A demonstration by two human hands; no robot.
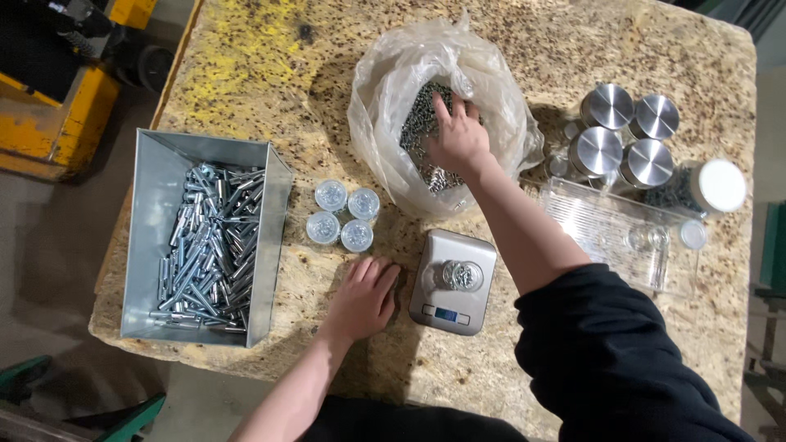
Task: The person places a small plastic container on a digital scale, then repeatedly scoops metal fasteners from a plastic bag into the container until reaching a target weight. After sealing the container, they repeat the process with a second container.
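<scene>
A speckled yellow-brown stone slab (573,49) serves as the table, its edges rough and its top mottled with dark flecks; grey concrete floor shows around it, with yellow machinery (57,106) off its far left corner. A small silver scale (453,282) sits near the slab's front edge with a little clear jar (461,275) of screws on its pan. Just behind the scale a crumpled clear bag (446,106) lies open, full of small dark screws (422,123); the right hand (458,135) reaches into it, fingers loosely spread over the screws, though whether they pinch any cannot be told. The left hand (363,299) rests flat on the slab just left of the scale, fingers together. Further left stand four capped jars (344,214) and a metal bin (205,237) of bolts. Right of the scale lie a clear tray (606,229) and four steel-lidded tins (626,135)
</scene>
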